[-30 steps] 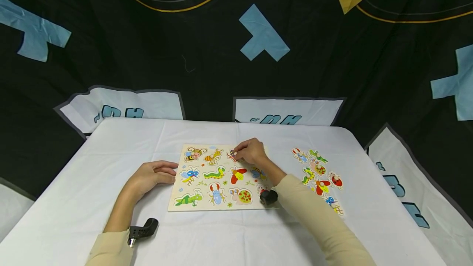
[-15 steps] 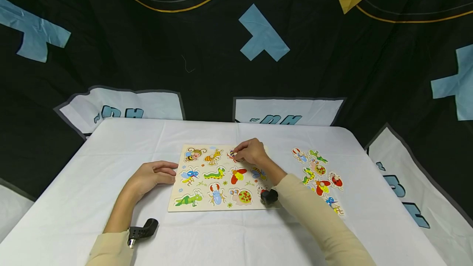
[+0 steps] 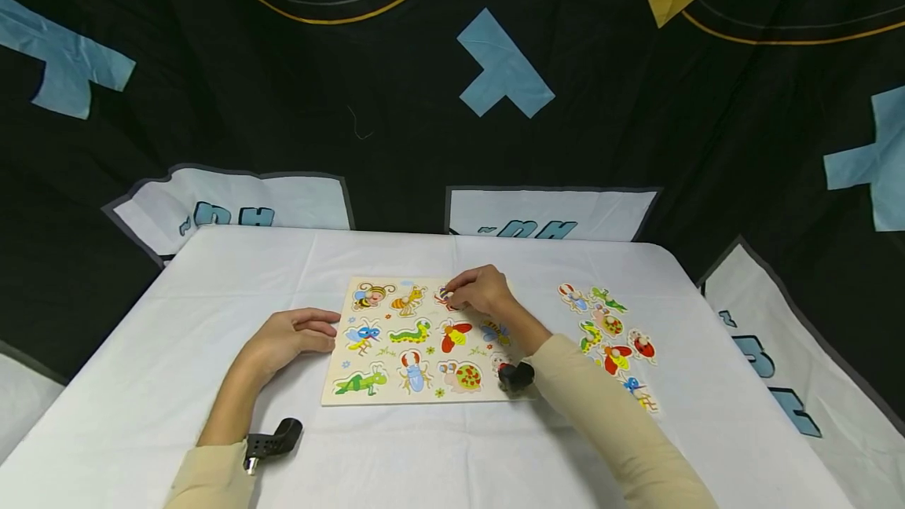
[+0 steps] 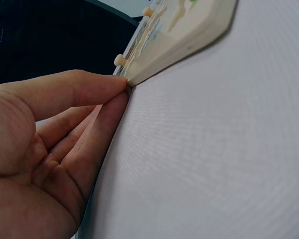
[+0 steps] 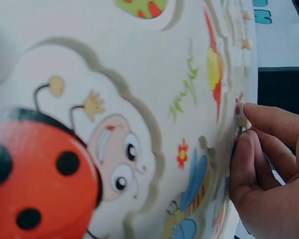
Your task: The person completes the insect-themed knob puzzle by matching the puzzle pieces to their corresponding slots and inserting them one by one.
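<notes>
A pale wooden insect puzzle board (image 3: 385, 393) lies flat on the table. At its left edge my left hand (image 3: 283, 340) touches the side with extended fingertips; in the left wrist view, the thumb and a finger (image 4: 97, 92) meet at the board's corner. Over the top row, my right hand (image 3: 482, 291) pinches the small knob (image 5: 243, 121) of a striped, red-legged insect piece (image 3: 445, 298), which the fingers partly hide. A bee piece (image 3: 371, 296) and an orange striped insect piece (image 3: 408, 302) are to its left. Below, the ladybug recess (image 5: 132, 99) shows its printed picture.
Right of the board lies a loose group of puzzle pieces, among them a beetle (image 3: 573, 297), a caterpillar (image 3: 590, 334), a ladybug (image 3: 642, 345) and a blue-headed mosquito (image 3: 639, 392). White cloth (image 3: 396, 462) covers the table. A black curtain (image 3: 396, 155) hangs behind it.
</notes>
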`<state>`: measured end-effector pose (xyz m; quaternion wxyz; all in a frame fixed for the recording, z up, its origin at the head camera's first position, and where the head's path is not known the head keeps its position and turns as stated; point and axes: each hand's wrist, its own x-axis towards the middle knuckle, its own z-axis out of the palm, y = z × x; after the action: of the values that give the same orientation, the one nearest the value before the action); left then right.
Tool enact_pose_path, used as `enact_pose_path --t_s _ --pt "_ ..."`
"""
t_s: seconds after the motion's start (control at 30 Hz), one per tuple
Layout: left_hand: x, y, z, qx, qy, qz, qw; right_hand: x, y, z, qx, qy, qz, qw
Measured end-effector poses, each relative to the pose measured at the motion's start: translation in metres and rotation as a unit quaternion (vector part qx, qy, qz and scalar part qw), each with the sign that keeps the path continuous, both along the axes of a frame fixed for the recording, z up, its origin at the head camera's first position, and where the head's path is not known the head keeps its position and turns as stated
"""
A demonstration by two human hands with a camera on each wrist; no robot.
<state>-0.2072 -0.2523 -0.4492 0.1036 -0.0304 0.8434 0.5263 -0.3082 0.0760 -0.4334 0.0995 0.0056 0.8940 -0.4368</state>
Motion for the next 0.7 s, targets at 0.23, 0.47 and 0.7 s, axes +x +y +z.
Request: enact_pose_path --t_s 0.23,0.47,0.7 --pt "0.001 -0.001 0.001 0.006 0.005 -0.003 1.0 -0.001 0.01 0.009 -0.021 0.003 -0.015 0.9997" --pt "0.002 -0.001 0.002 0.002 0.006 -0.004 1.0 -0.002 0.025 0.012 0.003 0.01 -0.025 0.9996" --pt "0.002 0.0 0.003 0.004 0.006 -0.005 1.0 -0.002 0.049 0.021 0.012 0.016 -0.024 0.9995"
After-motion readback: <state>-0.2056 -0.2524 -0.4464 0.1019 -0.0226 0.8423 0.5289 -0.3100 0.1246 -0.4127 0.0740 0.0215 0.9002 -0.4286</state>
